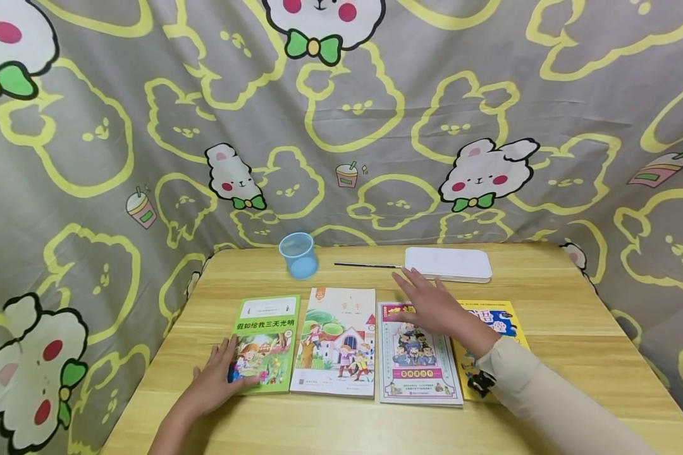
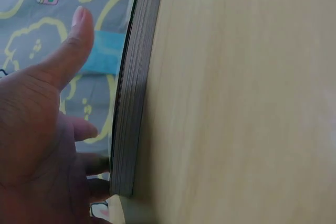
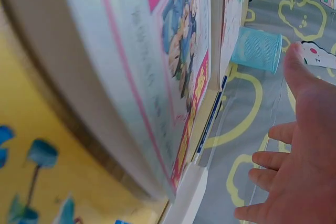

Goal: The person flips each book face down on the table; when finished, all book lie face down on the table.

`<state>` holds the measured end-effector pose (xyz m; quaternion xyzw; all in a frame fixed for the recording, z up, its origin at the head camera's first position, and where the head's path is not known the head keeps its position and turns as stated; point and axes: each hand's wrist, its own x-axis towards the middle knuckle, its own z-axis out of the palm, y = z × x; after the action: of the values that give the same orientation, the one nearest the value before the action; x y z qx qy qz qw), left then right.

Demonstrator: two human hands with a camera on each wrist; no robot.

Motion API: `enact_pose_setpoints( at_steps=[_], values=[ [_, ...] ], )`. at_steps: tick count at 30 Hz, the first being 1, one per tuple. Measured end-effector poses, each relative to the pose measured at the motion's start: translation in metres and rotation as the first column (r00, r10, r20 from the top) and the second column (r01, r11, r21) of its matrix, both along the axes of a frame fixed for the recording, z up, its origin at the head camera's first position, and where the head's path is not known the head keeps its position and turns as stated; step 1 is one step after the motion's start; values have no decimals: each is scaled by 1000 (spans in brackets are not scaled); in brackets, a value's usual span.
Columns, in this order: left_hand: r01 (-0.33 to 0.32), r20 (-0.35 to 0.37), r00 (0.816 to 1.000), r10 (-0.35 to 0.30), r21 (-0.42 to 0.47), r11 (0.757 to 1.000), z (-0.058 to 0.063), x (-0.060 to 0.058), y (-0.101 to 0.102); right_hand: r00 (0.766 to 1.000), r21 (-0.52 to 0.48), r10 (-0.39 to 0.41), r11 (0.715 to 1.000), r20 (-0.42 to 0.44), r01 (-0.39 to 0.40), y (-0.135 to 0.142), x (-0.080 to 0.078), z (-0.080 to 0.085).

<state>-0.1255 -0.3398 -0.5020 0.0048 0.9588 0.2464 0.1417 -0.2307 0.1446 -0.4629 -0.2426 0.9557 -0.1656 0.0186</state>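
Four-cornered paperbacks lie in a row on the table. Beside the left edge of the green book [image 1: 277, 360] is my left hand [image 1: 213, 376], its fingers loosely spread and the thumb over the lower cover in the head view. In the left wrist view, the fingertips come right at the thick page block [image 2: 137, 77]. My right hand [image 1: 432, 308], fingers stretched out, hovers over the top of the pink-and-white comic book [image 1: 421, 379], hiding part of its title. Its wrist overlaps the yellow book [image 1: 515, 322]. Between the hands lies a white storybook [image 1: 341, 335] with a house on its cover.
Behind the books stand a blue mesh cup [image 1: 298, 259], a thin dark pen or brush [image 1: 367, 265] and a white flat case [image 1: 448, 263]. A grey patterned curtain [image 1: 375, 126] hangs around the wooden table [image 1: 580, 354] at the back and sides.
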Motion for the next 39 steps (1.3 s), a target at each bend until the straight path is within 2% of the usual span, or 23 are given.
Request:
enact_pose_setpoints(
  at_steps=[17,24,31,39],
  values=[
    [-12,76,997,-1,167,986,-1,5,-19,996,40,57,997,67,-60,-43,-16,10],
    [-15,73,997,2,169,986,-2,4,-21,991,22,95,995,95,-97,-60,-26,9],
    [-19,56,998,9,173,985,-4,2,-20,978,-34,134,991,158,-131,-81,-35,5],
    [-30,62,998,20,154,988,-5,2,-22,965,-58,203,979,163,-196,-109,-41,2]
  ],
)
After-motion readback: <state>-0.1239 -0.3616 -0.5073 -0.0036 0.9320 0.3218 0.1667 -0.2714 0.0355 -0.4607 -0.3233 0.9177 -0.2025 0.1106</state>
